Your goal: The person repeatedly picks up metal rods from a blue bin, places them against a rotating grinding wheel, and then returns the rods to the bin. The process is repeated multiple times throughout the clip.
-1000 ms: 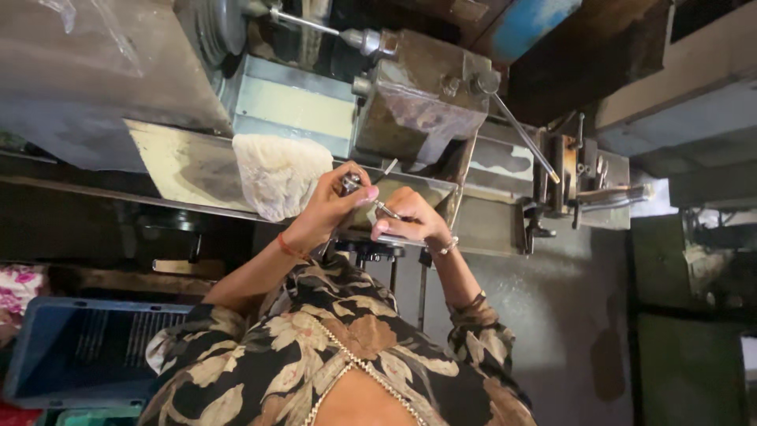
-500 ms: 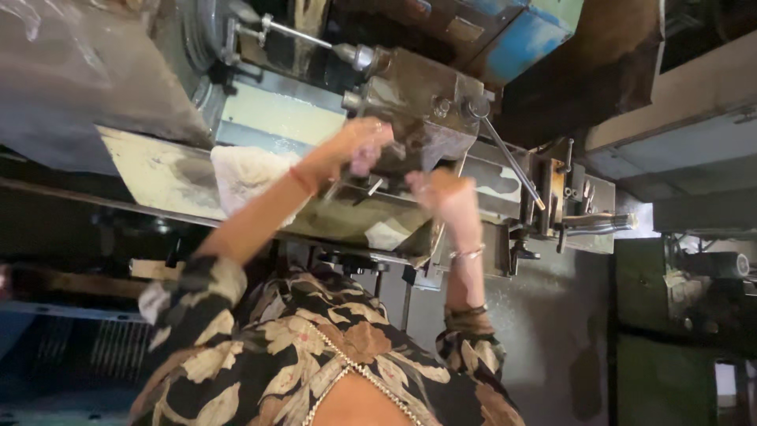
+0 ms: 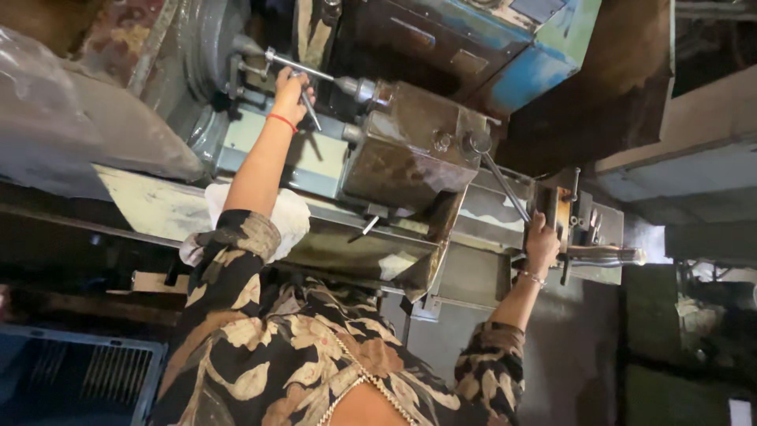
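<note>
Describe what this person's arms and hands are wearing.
Both arms have short sleeves of dark fabric with a tan and cream leaf print. The left hand has a thin red band at the wrist. The right hand has a thin beaded bracelet. No gloves.

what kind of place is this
Probably a machine workshop: a heavy metal lathe-like machine, the left hand at a steel rod, and the right hand on a lever.
</note>
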Demonstrator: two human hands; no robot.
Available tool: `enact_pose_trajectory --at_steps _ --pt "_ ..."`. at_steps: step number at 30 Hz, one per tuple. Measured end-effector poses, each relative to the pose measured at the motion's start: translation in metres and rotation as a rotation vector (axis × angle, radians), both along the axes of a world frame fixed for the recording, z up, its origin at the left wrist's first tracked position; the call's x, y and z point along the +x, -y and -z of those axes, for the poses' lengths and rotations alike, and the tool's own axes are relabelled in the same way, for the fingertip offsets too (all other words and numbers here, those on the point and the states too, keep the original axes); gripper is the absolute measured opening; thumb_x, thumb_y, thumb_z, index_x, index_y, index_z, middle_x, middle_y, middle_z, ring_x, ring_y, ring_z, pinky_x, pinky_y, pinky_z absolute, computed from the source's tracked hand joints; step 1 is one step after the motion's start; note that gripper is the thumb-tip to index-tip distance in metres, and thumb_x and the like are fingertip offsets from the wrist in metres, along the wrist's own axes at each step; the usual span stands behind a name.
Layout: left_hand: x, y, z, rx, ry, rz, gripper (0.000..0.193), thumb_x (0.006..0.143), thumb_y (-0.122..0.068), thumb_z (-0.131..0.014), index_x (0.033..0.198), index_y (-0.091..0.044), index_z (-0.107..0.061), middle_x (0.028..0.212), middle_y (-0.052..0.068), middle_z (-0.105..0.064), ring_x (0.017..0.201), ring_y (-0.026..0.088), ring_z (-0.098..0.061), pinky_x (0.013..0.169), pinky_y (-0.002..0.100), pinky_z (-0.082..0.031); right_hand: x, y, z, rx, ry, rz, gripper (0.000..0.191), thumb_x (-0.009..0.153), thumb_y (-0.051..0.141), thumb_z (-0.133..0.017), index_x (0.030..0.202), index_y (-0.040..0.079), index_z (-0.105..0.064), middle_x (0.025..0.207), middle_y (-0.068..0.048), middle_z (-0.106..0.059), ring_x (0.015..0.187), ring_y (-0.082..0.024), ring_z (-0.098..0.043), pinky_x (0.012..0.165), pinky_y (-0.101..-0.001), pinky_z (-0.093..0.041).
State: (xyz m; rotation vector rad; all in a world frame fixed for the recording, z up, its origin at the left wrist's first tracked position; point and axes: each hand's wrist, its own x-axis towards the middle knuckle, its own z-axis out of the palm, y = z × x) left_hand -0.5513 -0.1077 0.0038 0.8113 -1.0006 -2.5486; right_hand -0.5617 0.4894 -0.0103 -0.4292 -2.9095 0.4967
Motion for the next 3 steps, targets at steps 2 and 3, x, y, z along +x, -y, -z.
enact_pose_trajectory --at_steps 2,3 --pt "0.001 0.0 0.005 -0.001 -0.003 0.003 0.041 0.098 -0.009 -0.065 0.135 -0.02 -0.051 0.091 0.005 -0.06 0.067 0.019 -0.06 0.058 0.041 -0.051 0.005 0.0 0.006 0.016 -0.008 0.054 0.071 0.103 0.065 -0.041 0.104 0.005 -0.079 0.099 -0.031 -0.07 0.095 -0.054 -0.066 0.088 -0.0606 -0.051" --pt "0.0 0.002 0.007 -0.005 0.012 0.0 0.043 0.098 -0.01 -0.066 0.136 -0.02 -0.05 0.091 0.005 -0.061 0.068 0.019 -0.062 0.06 0.042 -0.052 0.008 0.002 0.012 0.025 -0.029 0.08 0.07 0.103 0.064 -0.042 0.104 0.004 -0.078 0.098 -0.03 -0.071 0.093 -0.053 -0.067 0.086 -0.0615 -0.052"
